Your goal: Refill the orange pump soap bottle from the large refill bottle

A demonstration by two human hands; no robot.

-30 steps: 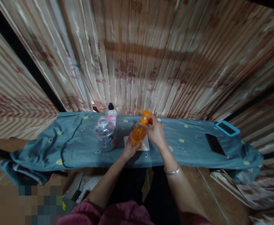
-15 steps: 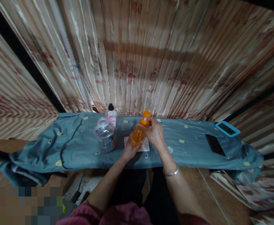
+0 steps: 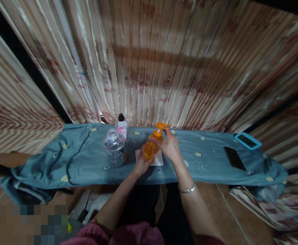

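I observe my left hand [image 3: 141, 164] clasped around the lower body of the translucent orange plastic pump bottle [image 3: 151, 147], which stands upright on a white paper napkin [image 3: 158, 159] at the middle of the blue cloth-covered tabletop [image 3: 75, 160]. My right hand [image 3: 169, 146] grips its orange pump collar. A clear plastic jar [image 3: 114, 147] stands just beside it; a black phone [image 3: 234, 158] lies well apart.

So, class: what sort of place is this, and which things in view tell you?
Probably a room in a home: patterned curtains hang behind a low surface draped in a blue cloth, with household bottles like the orange pump bottle.
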